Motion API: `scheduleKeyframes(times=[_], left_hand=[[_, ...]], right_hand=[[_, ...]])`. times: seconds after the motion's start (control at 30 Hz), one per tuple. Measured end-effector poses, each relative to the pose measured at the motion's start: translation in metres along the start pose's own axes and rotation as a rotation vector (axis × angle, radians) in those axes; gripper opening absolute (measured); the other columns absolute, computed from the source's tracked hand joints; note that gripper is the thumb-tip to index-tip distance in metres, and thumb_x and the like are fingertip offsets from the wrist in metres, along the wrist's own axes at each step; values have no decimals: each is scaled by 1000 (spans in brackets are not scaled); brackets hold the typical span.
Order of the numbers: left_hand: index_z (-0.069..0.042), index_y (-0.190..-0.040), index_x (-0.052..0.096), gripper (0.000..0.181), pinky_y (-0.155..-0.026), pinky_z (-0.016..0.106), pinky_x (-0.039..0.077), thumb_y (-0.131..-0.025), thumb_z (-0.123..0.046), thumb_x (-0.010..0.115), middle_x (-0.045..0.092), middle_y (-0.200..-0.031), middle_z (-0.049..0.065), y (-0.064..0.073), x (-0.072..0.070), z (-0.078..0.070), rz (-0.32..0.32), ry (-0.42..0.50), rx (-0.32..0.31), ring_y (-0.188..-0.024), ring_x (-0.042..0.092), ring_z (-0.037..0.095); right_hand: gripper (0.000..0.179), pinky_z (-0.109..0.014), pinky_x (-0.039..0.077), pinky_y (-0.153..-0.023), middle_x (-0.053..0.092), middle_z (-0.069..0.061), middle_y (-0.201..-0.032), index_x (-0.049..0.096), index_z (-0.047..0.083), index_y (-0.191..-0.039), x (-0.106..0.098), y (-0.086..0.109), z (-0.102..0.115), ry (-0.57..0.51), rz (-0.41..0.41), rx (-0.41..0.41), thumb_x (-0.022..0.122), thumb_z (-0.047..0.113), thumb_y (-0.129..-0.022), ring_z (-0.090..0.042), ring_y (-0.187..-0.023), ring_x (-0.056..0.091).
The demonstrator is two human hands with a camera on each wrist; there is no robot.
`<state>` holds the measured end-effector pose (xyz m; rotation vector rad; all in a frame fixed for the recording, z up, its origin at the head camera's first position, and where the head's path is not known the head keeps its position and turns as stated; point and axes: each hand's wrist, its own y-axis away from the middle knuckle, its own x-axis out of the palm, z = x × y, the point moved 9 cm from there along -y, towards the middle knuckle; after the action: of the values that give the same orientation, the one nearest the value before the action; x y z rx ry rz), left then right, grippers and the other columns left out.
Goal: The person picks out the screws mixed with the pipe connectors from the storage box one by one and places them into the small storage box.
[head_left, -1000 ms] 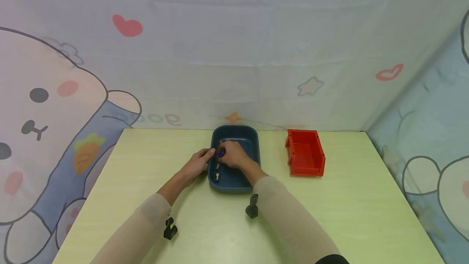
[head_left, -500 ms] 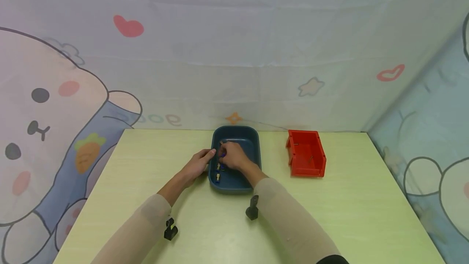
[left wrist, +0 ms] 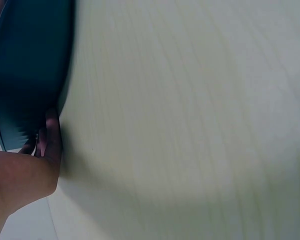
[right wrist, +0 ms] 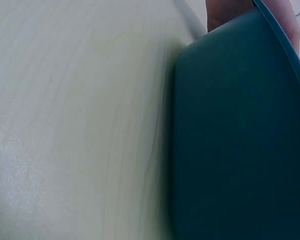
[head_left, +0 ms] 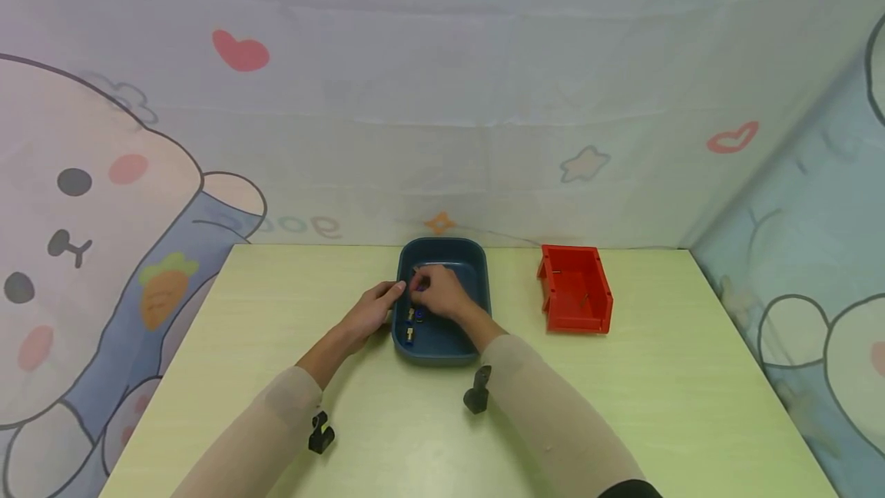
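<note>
A dark blue tray (head_left: 452, 343) stands on the table, and my left hand (head_left: 369, 313) grips its left rim in the head view. The thumb lies over the rim; in the left wrist view the fingers (left wrist: 52, 132) press the tray's outer wall. My right hand (head_left: 439, 292) reaches inside, its curled fingers pinching a small blue-and-brass piece that they mostly cover. Nearer me along the left wall lie a brass-and-blue fitting (head_left: 409, 335), a similar fitting (head_left: 411, 315) and a small blue piece (head_left: 419, 315). The right wrist view has the tray's outer wall, which hides the fingertips.
To the right of the tray, a red bin (head_left: 577, 290) holds a few tiny metal pieces, too small to identify. The pale table (head_left: 664, 375) ends at a printed cloth backdrop (head_left: 387, 160).
My right fingers shift slightly inside the tray, and the small blue piece below them shows more plainly. My left hand stays on the rim.
</note>
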<state>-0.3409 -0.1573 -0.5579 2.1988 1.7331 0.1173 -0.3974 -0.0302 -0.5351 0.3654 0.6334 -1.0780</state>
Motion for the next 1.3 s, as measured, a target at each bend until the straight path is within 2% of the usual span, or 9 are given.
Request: scheduleKeyframes(times=[0.27,0.5,0.7,0.93,1.17,1.3], left_hand=[[-1,-161,37,67,-120,59,37,-114,-48,44,39,-164,25,1,1,0,1,-20,1,-152,37,42],[-2,-161,38,68,-117,58,41,-113,-50,44,42,-162,24,1,0,-1,4,-10,0,-151,39,41],[-2,-161,37,68,-119,58,38,-114,-50,44,40,-164,23,0,1,1,1,-14,-13,-151,38,41],[-1,-160,37,64,-119,58,38,-115,-45,43,40,-163,25,0,1,2,-4,-16,-12,-150,39,42],[-2,-160,39,64,-120,58,37,-114,-46,44,41,-163,24,-1,-1,1,-19,-24,-17,-151,39,41],[-3,-160,38,64,-120,58,38,-114,-47,44,41,-163,23,-1,-1,2,-15,-18,-26,-152,38,41]], right_hand=[[5,-27,54,-76,71,-1,-91,75,10,-95,-4,1,6,-25,-26,-52,77,6,-93,-12,-82,64],[5,-26,55,-73,70,-1,-89,74,9,-95,-11,5,12,-22,-38,-61,77,6,-94,-13,-81,65],[4,-26,55,-61,71,0,-84,73,7,-95,-19,9,10,-20,-15,-73,77,8,-95,-11,-67,66],[4,-26,57,-73,72,1,-86,75,6,-94,-43,17,15,71,-62,-142,77,9,-94,-11,-78,66],[6,-28,58,-77,73,-3,-91,75,3,-97,-65,21,14,65,-109,-185,76,9,-95,-13,-81,68],[7,-30,58,-77,73,-4,-91,75,3,-98,-75,24,8,65,-132,-172,76,10,-96,-15,-81,68]])
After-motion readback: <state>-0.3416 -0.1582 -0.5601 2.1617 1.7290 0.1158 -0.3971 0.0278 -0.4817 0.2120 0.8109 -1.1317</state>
